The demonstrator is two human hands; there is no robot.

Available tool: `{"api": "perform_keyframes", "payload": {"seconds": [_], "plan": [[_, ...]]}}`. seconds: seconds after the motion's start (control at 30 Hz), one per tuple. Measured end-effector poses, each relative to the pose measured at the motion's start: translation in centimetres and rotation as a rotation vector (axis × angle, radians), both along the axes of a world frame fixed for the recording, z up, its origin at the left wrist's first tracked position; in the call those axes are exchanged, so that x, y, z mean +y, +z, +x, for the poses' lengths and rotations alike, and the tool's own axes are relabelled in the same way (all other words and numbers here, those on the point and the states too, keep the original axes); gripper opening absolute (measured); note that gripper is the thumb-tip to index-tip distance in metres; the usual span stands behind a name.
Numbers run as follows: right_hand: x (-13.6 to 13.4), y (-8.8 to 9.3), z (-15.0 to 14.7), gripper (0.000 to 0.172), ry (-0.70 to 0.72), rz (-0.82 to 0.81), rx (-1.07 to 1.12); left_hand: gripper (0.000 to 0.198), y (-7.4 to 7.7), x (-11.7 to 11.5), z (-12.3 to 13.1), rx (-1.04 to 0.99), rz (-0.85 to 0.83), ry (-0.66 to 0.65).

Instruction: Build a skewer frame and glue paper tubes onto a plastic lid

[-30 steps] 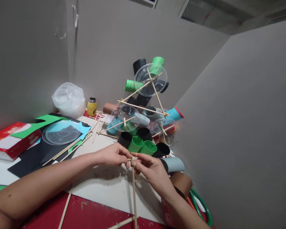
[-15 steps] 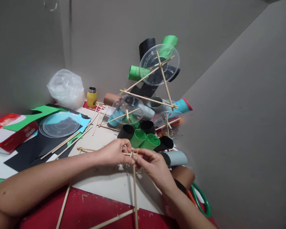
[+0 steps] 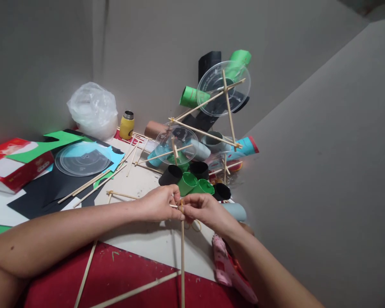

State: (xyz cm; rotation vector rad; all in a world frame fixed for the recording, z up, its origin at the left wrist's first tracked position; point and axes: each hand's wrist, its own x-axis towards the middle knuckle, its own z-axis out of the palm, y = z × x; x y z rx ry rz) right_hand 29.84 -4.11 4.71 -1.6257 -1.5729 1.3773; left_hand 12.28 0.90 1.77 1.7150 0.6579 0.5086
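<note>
Fingers closed, my left hand (image 3: 160, 204) pinches the crossing ends of thin wooden sticks; one upright stick (image 3: 182, 261) runs down from the joint toward me. My right hand (image 3: 208, 209) grips a yellowish rubber band (image 3: 182, 202) at that same joint, its thumb and forefinger pressed together. A loose loop of rubber band (image 3: 197, 226) hangs under the right fingers. Another stick (image 3: 123, 195), tied at its far left corner, passes behind my left hand. A lower stick (image 3: 137, 291) slants across the red surface to the upright one. The fingertips partly hide the joint.
Coloured paper tubes (image 3: 188, 183) stand just beyond my hands. Behind them rises a stick frame with a clear plastic lid (image 3: 208, 100). A pink tool (image 3: 223, 261) lies under my right forearm. Leftward are a red box (image 3: 35, 171), loose sticks, a yellow bottle (image 3: 127, 126) and a plastic bag (image 3: 93, 111).
The view has shifted slightly. My right hand has turned and drawn closer over the joint, with the rubber band's loop now hanging lower. The pink tool has come into view.
</note>
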Motion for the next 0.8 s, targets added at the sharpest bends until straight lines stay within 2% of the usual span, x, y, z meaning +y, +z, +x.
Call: {"api": "perform_keyframes", "payload": {"seconds": [0.13, 0.33, 0.5, 0.67, 0.8], "plan": [[0.5, 0.3, 0.2, 0.018, 0.071, -0.079, 0.031, 0.034, 0.4, -0.4, -0.2, 0.058, 0.07, 0.021], [0.7, 0.0, 0.3, 0.029, 0.123, -0.175, 0.126, 0.032, 0.6, -0.8, -0.3, 0.082, 0.154, 0.014], [0.1, -0.7, 0.9, 0.036, 0.074, -0.192, 0.194, 0.024, 0.7, -0.5, -0.1, 0.09, 0.164, -0.014], [-1.7, -0.8, 1.6, 0.04, -0.009, -0.207, 0.285, 0.023, 0.7, -0.4, 0.0, 0.102, 0.145, -0.025], [-2.9, -0.3, 1.5, 0.04, -0.032, -0.16, 0.185, 0.023, 0.8, -0.4, 0.0, 0.068, 0.123, -0.042]]}}
